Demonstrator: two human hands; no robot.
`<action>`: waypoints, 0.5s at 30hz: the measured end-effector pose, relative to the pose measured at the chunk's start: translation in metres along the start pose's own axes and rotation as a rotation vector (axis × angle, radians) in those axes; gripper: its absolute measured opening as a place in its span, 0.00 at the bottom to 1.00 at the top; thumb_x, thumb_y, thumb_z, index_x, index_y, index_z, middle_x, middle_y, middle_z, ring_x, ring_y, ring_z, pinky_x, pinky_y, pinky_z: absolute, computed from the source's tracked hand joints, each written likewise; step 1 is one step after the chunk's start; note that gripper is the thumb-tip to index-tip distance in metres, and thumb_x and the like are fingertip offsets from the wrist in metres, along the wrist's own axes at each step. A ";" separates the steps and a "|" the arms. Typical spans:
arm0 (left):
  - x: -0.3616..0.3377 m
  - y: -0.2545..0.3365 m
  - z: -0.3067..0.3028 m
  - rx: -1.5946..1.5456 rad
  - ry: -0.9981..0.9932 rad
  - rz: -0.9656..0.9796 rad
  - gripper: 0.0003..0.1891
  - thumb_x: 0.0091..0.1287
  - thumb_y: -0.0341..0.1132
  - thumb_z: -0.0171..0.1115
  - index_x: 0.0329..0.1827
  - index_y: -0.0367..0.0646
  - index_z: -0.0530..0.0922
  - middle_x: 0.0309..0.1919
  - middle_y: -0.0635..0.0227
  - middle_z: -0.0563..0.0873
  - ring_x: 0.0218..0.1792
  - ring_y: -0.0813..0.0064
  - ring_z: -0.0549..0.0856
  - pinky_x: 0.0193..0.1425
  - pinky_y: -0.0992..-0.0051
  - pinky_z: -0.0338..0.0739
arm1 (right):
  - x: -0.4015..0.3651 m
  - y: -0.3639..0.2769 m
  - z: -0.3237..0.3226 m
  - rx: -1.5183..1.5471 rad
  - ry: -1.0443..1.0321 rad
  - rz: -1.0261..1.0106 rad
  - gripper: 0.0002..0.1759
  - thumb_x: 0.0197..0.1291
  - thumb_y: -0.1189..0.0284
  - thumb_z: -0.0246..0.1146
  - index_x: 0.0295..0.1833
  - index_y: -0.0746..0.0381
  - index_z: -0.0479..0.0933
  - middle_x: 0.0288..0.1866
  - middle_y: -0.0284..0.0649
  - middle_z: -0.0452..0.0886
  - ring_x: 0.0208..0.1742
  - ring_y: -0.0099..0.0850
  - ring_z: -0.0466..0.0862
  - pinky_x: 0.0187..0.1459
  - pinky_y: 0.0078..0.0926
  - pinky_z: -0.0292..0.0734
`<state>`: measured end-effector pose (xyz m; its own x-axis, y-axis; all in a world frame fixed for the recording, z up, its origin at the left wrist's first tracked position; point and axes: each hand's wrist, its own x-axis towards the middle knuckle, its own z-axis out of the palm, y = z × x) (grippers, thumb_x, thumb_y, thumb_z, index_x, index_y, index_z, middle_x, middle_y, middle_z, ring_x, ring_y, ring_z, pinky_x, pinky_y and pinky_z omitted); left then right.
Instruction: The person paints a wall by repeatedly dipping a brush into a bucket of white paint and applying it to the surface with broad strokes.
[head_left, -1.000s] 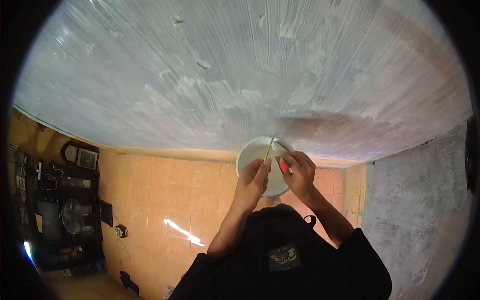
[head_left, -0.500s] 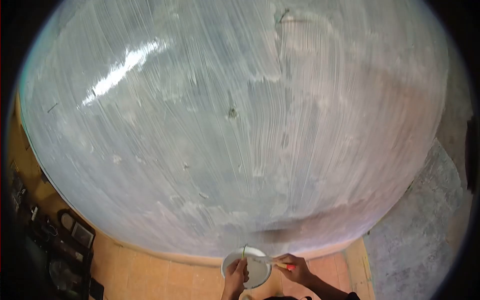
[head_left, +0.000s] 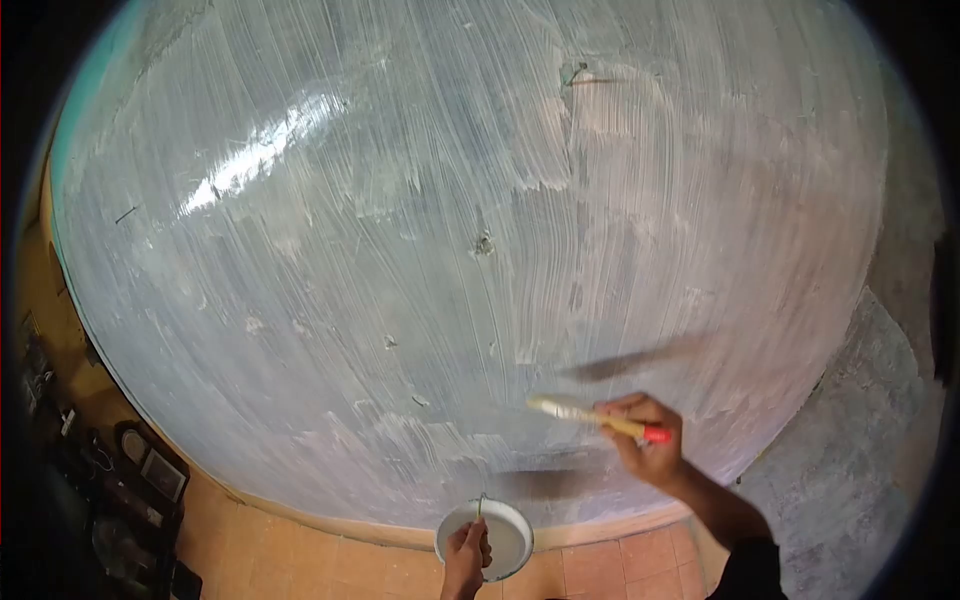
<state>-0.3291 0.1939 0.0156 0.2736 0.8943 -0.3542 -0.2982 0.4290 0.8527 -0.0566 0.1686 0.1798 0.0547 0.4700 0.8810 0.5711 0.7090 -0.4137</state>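
Note:
In my right hand (head_left: 650,445) is a paintbrush (head_left: 565,408) with a yellow handle and a red end. Its whitish bristles point left, close to the lower part of the wall (head_left: 440,300), which is streaked with pale paint. My left hand (head_left: 468,550) is closed over a round white bucket (head_left: 518,520) with a dark rim, holding it by the thin greenish handle that runs from the far rim into my fist. Pale liquid shows inside the bucket.
Orange floor tiles (head_left: 300,550) lie along the wall's foot. Dark furniture (head_left: 120,500) with a framed picture (head_left: 163,475) stands at lower left. A grey patchy wall (head_left: 850,450) adjoins on the right. A nail (head_left: 575,73) sticks out high on the wall.
My right hand has lifted the paintbrush out from over the bucket, up and right toward the wall. My left hand and the bucket have stayed nearly in place.

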 end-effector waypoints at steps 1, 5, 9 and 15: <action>-0.001 -0.001 -0.001 0.007 0.003 -0.017 0.13 0.74 0.38 0.54 0.28 0.47 0.71 0.17 0.84 0.61 0.14 0.90 0.58 0.15 0.82 0.48 | 0.028 -0.005 -0.007 -0.110 -0.048 -0.099 0.10 0.57 0.81 0.70 0.42 0.65 0.76 0.40 0.48 0.86 0.34 0.32 0.88 0.34 0.26 0.80; -0.008 -0.002 0.000 0.079 0.064 0.046 0.15 0.73 0.42 0.56 0.25 0.51 0.72 0.15 0.80 0.66 0.12 0.86 0.61 0.14 0.80 0.53 | 0.118 -0.031 -0.015 -0.332 -0.149 -0.156 0.07 0.59 0.80 0.67 0.42 0.65 0.79 0.38 0.44 0.84 0.37 0.35 0.87 0.37 0.30 0.80; -0.002 -0.014 -0.010 0.100 0.108 0.053 0.15 0.74 0.41 0.55 0.26 0.51 0.72 0.15 0.80 0.65 0.12 0.86 0.60 0.15 0.80 0.52 | 0.188 -0.048 -0.020 -0.251 -0.178 -0.230 0.05 0.61 0.82 0.64 0.36 0.68 0.74 0.31 0.41 0.83 0.35 0.26 0.84 0.38 0.24 0.80; -0.008 -0.003 -0.011 0.006 0.032 -0.057 0.13 0.74 0.38 0.55 0.28 0.47 0.72 0.17 0.84 0.61 0.13 0.90 0.57 0.15 0.82 0.48 | 0.266 -0.088 -0.036 -0.494 0.061 -0.463 0.08 0.60 0.75 0.69 0.44 0.66 0.82 0.38 0.43 0.86 0.42 0.35 0.88 0.45 0.28 0.85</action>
<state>-0.3408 0.1870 0.0112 0.2607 0.8718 -0.4146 -0.2771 0.4790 0.8329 -0.0626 0.2128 0.4588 -0.2476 0.1347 0.9594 0.8531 0.4997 0.1500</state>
